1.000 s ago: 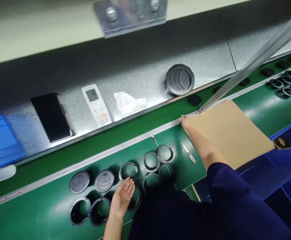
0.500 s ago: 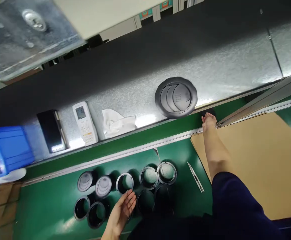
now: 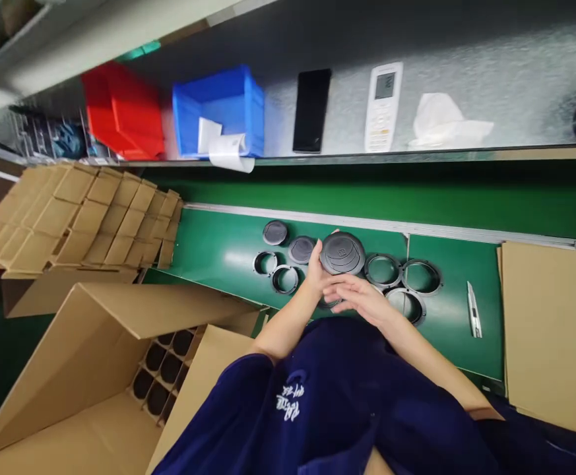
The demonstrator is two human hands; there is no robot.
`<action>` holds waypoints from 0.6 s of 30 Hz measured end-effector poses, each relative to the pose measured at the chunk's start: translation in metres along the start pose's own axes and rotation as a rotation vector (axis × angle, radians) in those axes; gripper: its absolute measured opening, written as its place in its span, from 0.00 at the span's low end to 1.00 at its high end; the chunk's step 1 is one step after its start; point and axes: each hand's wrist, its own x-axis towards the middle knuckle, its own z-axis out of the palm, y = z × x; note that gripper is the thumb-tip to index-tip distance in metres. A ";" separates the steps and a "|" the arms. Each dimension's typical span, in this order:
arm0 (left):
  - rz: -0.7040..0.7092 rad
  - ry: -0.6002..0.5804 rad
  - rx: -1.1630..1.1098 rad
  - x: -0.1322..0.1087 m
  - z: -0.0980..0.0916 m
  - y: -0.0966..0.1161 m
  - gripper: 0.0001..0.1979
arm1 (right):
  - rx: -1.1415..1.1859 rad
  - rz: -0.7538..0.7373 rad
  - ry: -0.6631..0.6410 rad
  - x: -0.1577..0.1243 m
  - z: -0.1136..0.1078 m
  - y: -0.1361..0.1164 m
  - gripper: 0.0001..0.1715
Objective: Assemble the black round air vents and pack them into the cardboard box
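Observation:
A round black air vent (image 3: 343,253) with slatted louvres is in my left hand (image 3: 316,269), whose thumb lies along its left edge. My right hand (image 3: 359,297) is just below it, fingers stretched out and overlapping the left palm; whether they touch the vent I cannot tell. On the green bench, two capped round vents (image 3: 274,232) stand to the left. Several open black rings (image 3: 284,280) are on both sides of my hands, and one below is partly hidden by my right hand.
A utility knife (image 3: 474,310) and cardboard sheets (image 3: 555,330) lie at right. At lower left, an open carton (image 3: 104,356) holds black parts in dividers. Folded cardboard (image 3: 90,218) is stacked beyond. The shelf above carries a blue bin (image 3: 218,99), red bin (image 3: 124,112), phone (image 3: 312,109) and remote (image 3: 384,109).
The view has swung left, bringing the carton into sight. My right hand has come back from beneath the shelf at right to my left hand, which now holds a vent.

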 end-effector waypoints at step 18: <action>-0.296 -0.162 -0.016 -0.084 -0.064 0.083 0.29 | -1.422 -0.677 0.352 0.049 0.059 0.009 0.23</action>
